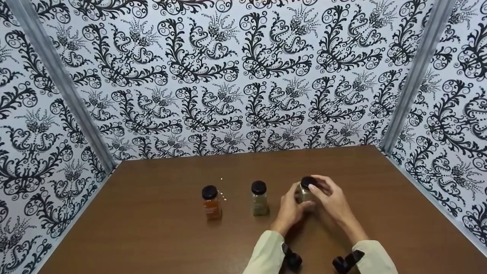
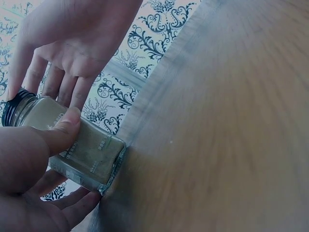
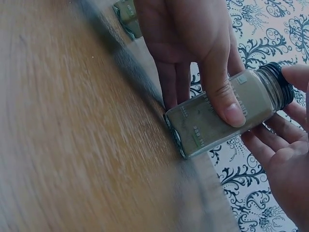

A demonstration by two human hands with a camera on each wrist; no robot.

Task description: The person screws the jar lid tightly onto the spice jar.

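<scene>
A glass spice jar (image 1: 305,195) of grey-brown powder stands upright at the right of the table, between both hands. My left hand (image 1: 291,211) grips its body, the thumb lying across the printed front in the left wrist view. The right hand (image 1: 335,199) holds the black screw lid (image 3: 285,87) between thumb and fingers. In the right wrist view the jar's base is right at the tabletop. To its left are a jar of greenish powder (image 1: 260,205) and a jar of orange powder (image 1: 212,209), both black-lidded and upright.
The brown wooden table (image 1: 152,236) is enclosed by patterned black-and-white walls (image 1: 213,95) at the back and sides, with grey strips at the corners. Small bright specks (image 1: 223,197) show beside the orange jar. Dark wrist straps (image 1: 292,260) sit over pale sleeves.
</scene>
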